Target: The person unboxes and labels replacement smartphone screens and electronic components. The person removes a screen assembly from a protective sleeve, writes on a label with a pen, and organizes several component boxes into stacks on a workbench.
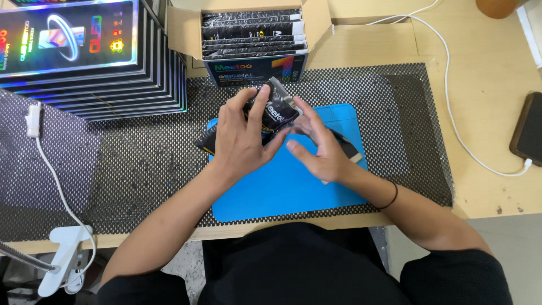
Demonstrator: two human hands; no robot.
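Light wood table [491,73], front edge toward the person. Black perforated anti-slip mesh mat [141,164] covers most of it, left edge to right of centre. Blue work mat [282,192] lies on the mesh, centre. Stack of flat holographic boxes [96,56] sits at far left, partly on the mesh. Open cardboard box [186,28] of black packets stands at the far edge, touching the mesh. White cable [451,113] runs over bare wood to a dark phone [528,130] at the right edge. White clamp [65,254] grips the front edge, left.
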